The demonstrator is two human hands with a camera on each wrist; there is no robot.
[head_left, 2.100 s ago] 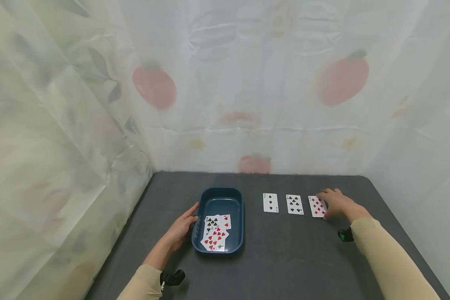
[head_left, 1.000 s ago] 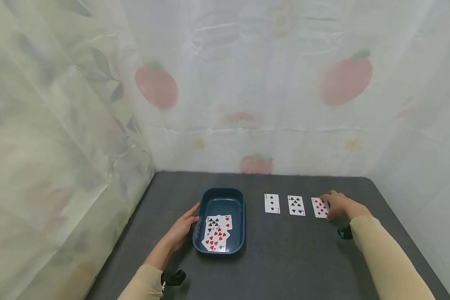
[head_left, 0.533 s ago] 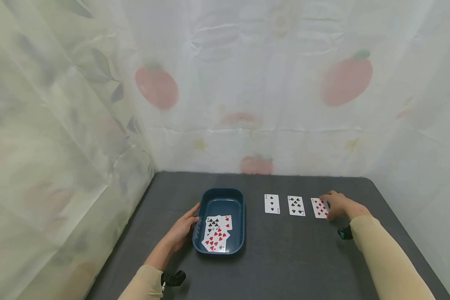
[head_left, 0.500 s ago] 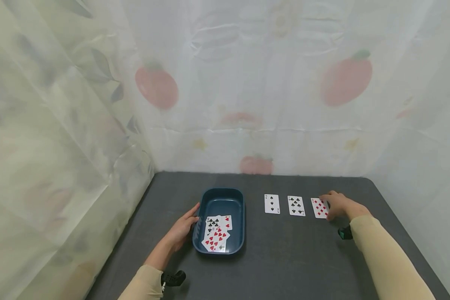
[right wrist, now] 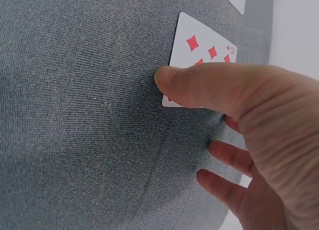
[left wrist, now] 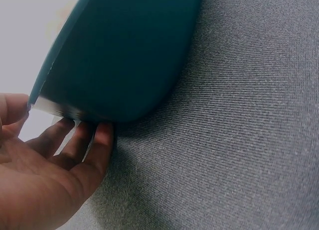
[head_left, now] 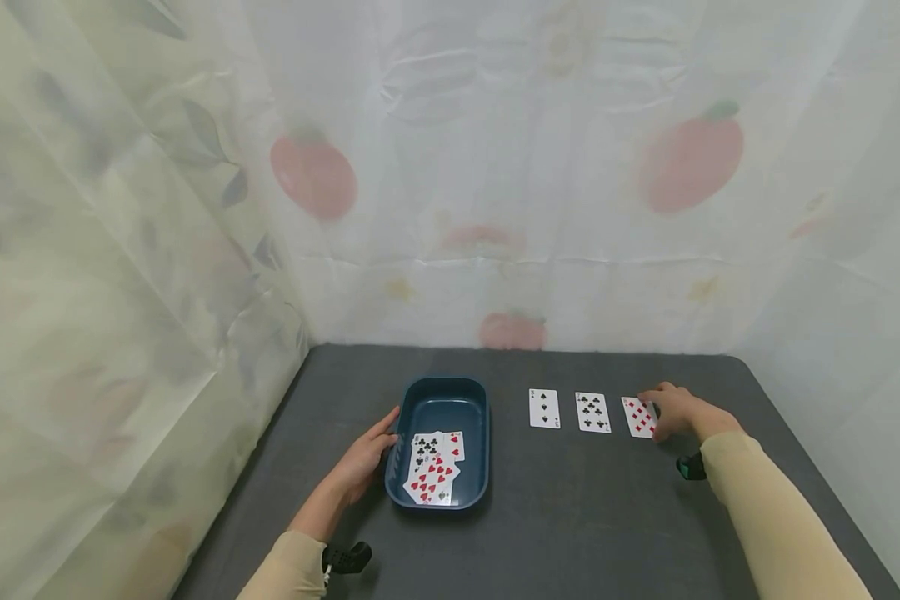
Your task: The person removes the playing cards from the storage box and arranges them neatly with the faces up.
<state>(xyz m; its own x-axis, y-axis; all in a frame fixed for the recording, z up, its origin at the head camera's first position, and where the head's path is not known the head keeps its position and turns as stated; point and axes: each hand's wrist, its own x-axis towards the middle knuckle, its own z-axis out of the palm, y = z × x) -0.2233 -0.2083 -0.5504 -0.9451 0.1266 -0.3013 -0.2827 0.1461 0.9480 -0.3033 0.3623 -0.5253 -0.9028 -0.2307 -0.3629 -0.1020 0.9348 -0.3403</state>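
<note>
In the head view, my left hand (head_left: 362, 460) holds the left side of a dark blue tray (head_left: 483, 417). The left wrist view has its thumb at the rim and the other fingers against the outer wall (left wrist: 134, 51). Several playing cards (head_left: 431, 479), clubs, hearts and a spade among them, lie overlapping in the tray's near half. On the right, my right hand (head_left: 678, 411) grips an eight of diamonds (right wrist: 194, 33) that lies face up. Its thumb crosses the card's near end while the index finger reaches the far edge; the other fingers spread beside it.
Left of the eight lie a seven of clubs (head_left: 592, 412) and a three of spades (head_left: 544, 409), face up in a row. All rest on a dark grey table (head_left: 562, 517). Patterned curtains (head_left: 532, 167) hang behind the table and along both sides.
</note>
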